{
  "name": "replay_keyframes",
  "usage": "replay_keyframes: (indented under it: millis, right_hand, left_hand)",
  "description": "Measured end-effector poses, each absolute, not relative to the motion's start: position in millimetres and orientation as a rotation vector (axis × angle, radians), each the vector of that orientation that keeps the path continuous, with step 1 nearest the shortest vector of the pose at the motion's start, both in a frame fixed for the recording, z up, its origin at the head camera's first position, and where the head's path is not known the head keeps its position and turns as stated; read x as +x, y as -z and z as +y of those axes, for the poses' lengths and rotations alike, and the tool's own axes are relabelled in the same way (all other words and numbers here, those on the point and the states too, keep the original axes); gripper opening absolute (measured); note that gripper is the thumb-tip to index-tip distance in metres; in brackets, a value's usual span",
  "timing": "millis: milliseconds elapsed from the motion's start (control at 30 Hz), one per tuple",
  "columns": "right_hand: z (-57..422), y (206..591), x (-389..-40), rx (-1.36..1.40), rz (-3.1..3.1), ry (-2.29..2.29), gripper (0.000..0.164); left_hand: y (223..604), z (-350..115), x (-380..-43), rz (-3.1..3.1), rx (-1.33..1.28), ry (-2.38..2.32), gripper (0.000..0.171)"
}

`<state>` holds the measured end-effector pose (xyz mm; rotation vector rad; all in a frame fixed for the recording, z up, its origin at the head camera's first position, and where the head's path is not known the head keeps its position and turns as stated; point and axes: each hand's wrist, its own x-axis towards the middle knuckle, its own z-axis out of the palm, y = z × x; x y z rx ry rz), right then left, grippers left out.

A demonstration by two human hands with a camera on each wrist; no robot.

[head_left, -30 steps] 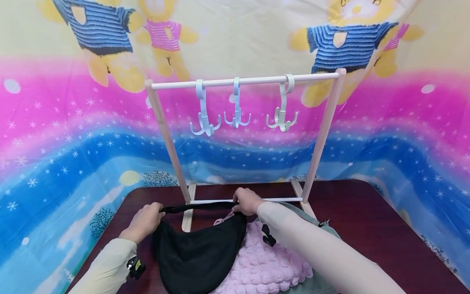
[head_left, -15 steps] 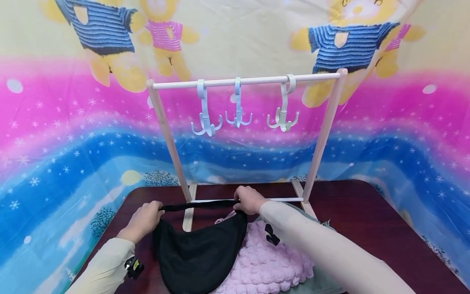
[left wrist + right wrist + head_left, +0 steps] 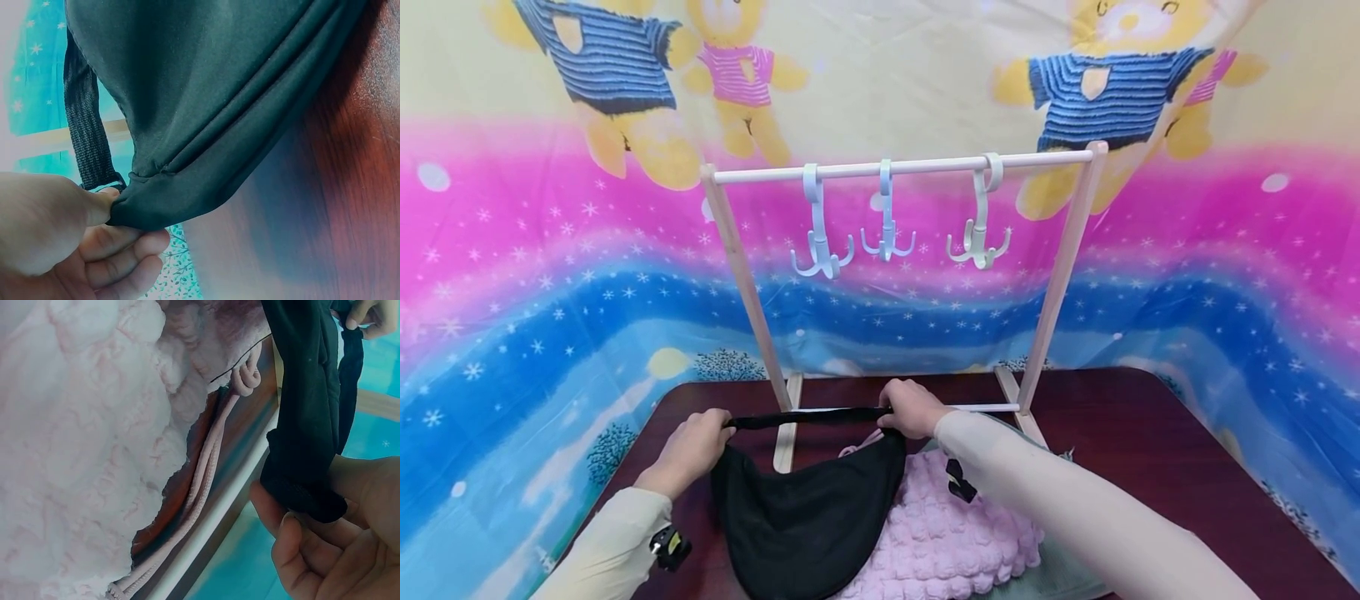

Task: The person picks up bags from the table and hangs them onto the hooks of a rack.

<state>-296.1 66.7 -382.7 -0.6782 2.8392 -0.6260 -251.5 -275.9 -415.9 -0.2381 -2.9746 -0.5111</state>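
A black shoulder bag (image 3: 808, 517) hangs spread between the two hands, its strap (image 3: 808, 418) stretched across the top. My left hand (image 3: 691, 450) pinches the bag's upper left corner, where the left wrist view shows the webbing strap (image 3: 86, 119) meeting a buckle (image 3: 112, 186). At the upper right corner, my right hand (image 3: 913, 408) grips the bunched black fabric (image 3: 306, 494) between thumb and fingers. Right of the bag lies a pink puffy bag (image 3: 947, 533) with a knotted pink cord (image 3: 209, 456). Partly hidden under the right arm is a grey-green fabric item (image 3: 1060, 571).
A wooden rack (image 3: 1056, 283) stands at the back of the dark red table (image 3: 1157, 467). Two pale blue hooks (image 3: 822, 250) and one pale green hook (image 3: 977, 242) hang from its top bar (image 3: 917, 167). A printed cloth (image 3: 550, 333) surrounds the table.
The right forearm has shifted slightly to the right. Both hands keep their hold on the black bag, which stays almost in place.
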Motion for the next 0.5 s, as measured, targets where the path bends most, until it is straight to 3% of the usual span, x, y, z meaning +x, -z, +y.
replay_keyframes:
  millis: [500]
  right_hand:
    - [68.1,381.2,-297.3,-0.707,2.868,0.635,0.013]
  left_hand:
    - [412.0,-275.1,-249.0,-2.950,-0.192,0.519,0.020]
